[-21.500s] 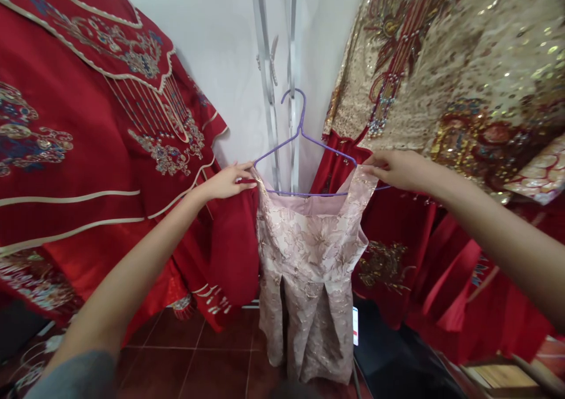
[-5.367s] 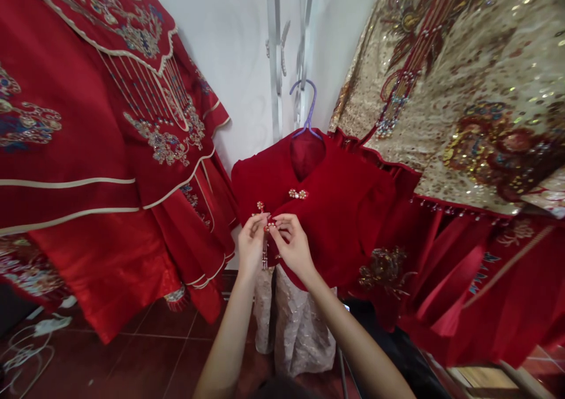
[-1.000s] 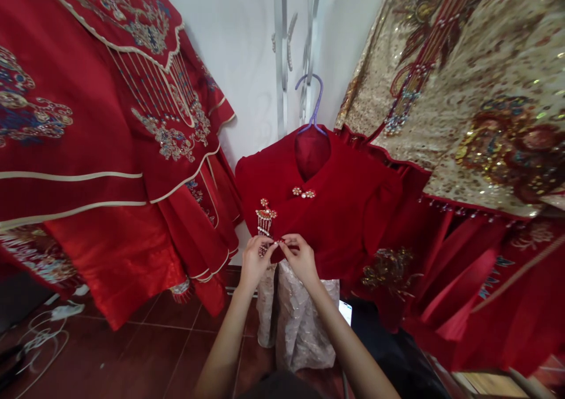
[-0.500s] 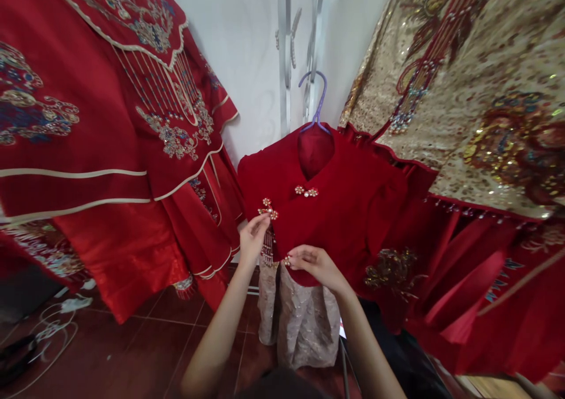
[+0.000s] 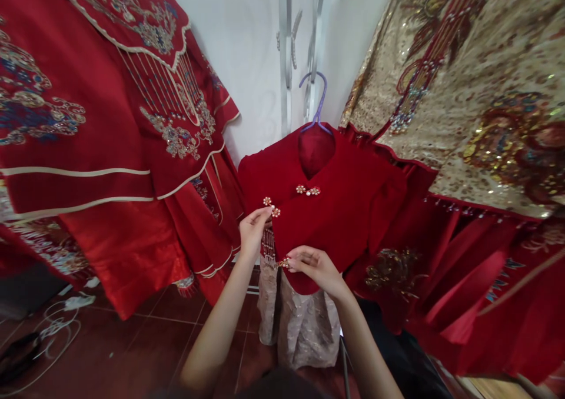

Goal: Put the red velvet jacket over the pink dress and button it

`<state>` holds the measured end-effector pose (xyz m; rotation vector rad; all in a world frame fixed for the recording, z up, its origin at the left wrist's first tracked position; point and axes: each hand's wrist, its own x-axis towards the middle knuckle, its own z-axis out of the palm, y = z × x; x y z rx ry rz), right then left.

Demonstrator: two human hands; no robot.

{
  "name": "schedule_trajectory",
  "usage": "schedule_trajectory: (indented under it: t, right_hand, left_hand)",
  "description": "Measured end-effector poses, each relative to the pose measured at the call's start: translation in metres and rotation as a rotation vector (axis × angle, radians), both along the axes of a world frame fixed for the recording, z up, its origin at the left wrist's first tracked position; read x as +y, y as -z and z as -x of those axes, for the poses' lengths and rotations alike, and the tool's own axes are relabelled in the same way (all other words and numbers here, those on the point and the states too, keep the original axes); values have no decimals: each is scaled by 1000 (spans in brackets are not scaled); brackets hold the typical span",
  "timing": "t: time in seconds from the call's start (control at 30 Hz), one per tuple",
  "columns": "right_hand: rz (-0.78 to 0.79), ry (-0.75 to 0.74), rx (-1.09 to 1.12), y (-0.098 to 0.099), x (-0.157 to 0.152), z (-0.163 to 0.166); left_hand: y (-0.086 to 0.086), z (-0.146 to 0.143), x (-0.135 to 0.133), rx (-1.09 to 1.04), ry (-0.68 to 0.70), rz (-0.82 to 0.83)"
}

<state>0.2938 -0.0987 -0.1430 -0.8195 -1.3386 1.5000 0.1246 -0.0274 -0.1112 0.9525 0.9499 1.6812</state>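
A small red velvet jacket [image 5: 335,210] hangs on a purple hanger [image 5: 318,102] in the middle, over a pale pink brocade skirt [image 5: 304,322]. My left hand [image 5: 252,231] pinches the jacket's left front edge just below a beaded clasp [image 5: 270,206] with a tassel. My right hand [image 5: 311,265] is closed on the lowest clasp [image 5: 285,263] at the jacket's hem. Another jewelled clasp [image 5: 308,190] sits fastened below the collar.
A large red embroidered robe [image 5: 101,140] hangs at the left, and a gold sequinned robe [image 5: 463,81] over red skirts hangs at the right. A metal rack post [image 5: 286,52] stands against the white wall. White cables [image 5: 48,328] lie on the dark red tile floor.
My left hand has risen from the bottom clasp to the jacket's edge by the tasselled clasp. My right hand stays at the hem clasp.
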Motion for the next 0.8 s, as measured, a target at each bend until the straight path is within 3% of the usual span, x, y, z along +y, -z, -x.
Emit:
schedule_trajectory:
  t: [0.23,0.5,0.63,0.67,0.8]
  right_hand:
    - [-1,35,4,-5,-3,4]
    - [-43,14,-36,-4,-3,-1]
    - [-36,-66,-95,-13,-12,-18]
    - [-33,-92,-112,-15,-15,-24]
    - [-15,-150,-168,-23,-27,-42]
  left_hand:
    - [-7,-6,1,83,-41,20]
    - [1,-5,7,222,-93,-16]
    - [-12,-8,0,532,-462,-235]
    - [-19,-9,-1,657,-498,-324]
    - [-56,-13,3,1142,-322,-690]
